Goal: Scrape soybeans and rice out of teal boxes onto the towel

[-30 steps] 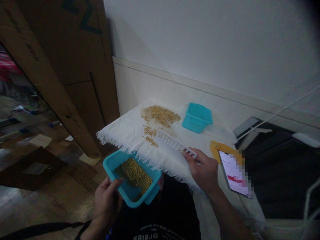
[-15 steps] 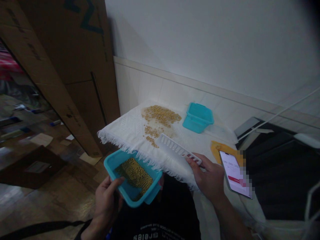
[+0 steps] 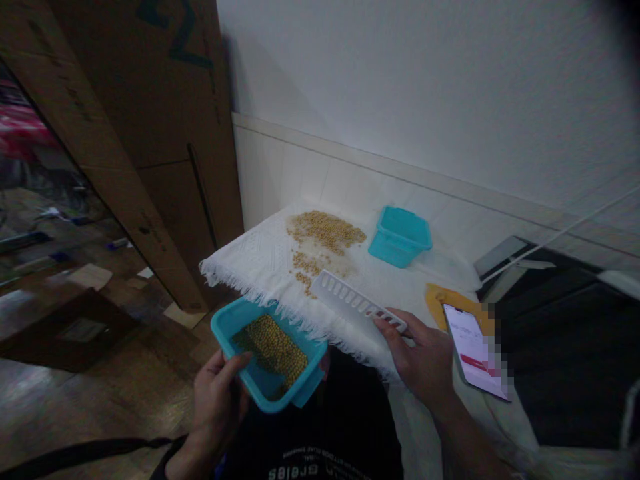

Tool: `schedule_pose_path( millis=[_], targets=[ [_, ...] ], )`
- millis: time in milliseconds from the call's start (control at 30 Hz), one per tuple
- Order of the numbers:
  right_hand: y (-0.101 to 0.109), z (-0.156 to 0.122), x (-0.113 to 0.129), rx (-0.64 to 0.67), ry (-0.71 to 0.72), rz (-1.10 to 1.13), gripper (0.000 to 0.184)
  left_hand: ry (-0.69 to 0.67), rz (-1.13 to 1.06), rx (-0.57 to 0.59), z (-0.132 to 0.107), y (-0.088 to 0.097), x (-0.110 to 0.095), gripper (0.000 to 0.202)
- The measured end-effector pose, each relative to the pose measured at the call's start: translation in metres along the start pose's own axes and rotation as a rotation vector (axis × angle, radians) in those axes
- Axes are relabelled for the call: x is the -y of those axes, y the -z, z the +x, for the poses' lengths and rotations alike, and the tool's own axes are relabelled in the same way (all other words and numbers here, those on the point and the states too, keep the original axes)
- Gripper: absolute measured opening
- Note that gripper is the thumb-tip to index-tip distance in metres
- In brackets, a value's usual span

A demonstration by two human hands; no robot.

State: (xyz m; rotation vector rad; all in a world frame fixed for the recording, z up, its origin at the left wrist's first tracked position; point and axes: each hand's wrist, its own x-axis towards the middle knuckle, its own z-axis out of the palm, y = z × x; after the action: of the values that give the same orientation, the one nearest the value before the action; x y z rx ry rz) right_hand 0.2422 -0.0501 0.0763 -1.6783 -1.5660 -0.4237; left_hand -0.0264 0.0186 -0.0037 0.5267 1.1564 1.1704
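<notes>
My left hand (image 3: 220,393) grips the near-left rim of a blue plastic bin (image 3: 225,328), thumb over the edge. Yellowish soybeans (image 3: 277,343) lie inside it, and the bin sits below the fringed edge of a white cloth (image 3: 250,260). My right hand (image 3: 415,350) is closed on the right end of a white slotted plastic tray (image 3: 350,300), held tilted low over the cloth. Its far end is close to a few stray soybeans (image 3: 305,270). Behind them spreads a larger heap of soybeans (image 3: 325,228).
A second blue bin (image 3: 400,237) stands on the cloth near the wall. To the right, a phone (image 3: 470,353) lies partly over a yellow-orange packet (image 3: 435,300). A tall cardboard box (image 3: 170,180) rises at the left, with a flat brown box (image 3: 70,333) on the floor.
The white tray has tilted slightly in my right hand, showing more of its slotted side. My left hand keeps hold of the bin. The whole view has shifted a little.
</notes>
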Motion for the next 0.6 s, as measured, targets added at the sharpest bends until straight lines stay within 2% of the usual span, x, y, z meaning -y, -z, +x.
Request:
schedule_pose_path(
  millis=[167, 467, 600],
  targets=[
    [-0.004, 0.003, 0.003, -0.017, 0.051, -0.007, 0.029, 0.003, 0.02, 0.041, 0.002, 0.002, 0.002, 0.027],
    [-0.01, 0.006, 0.007, -0.045, 0.114, -0.011, 0.032, -0.011, 0.059, 0.014, 0.0, -0.001, -0.002, 0.028],
    [-0.013, 0.008, 0.017, -0.034, 0.153, -0.012, 0.034, -0.015, 0.053, 0.03, 0.0, 0.0, -0.002, 0.027]
  ],
)
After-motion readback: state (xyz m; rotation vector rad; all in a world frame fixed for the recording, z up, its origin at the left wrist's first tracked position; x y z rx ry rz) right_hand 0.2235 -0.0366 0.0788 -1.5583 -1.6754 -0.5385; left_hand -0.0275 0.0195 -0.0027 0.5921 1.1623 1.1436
